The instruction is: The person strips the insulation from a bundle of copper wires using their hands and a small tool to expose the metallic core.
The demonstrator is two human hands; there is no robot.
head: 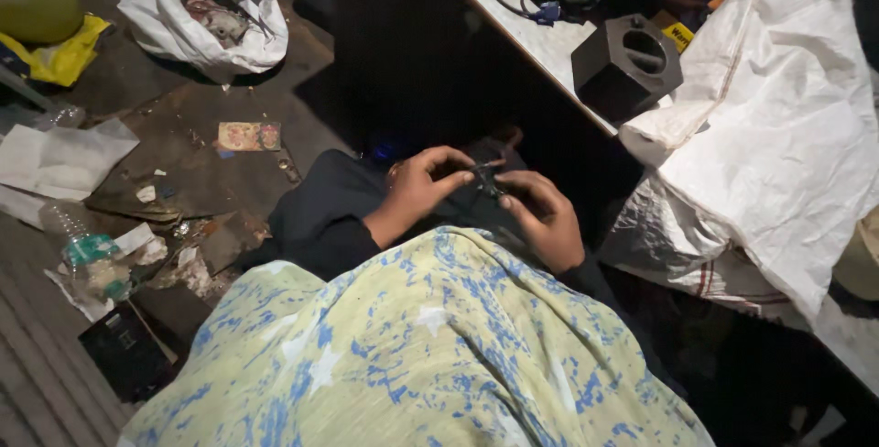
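Fingers of the left hand (417,189) curl round, their tips pinched on a small dark part (488,179) held above the lap, near the middle of the view. The right hand (547,218) meets it from the right, fingers bent and closed against the same piece; what the part is cannot be told in the dim light. A blue-and-yellow patterned cloth (412,346) lies near. Far right, a black metal block (626,64) sits on the table edge (513,21) beside a white sack (778,108).
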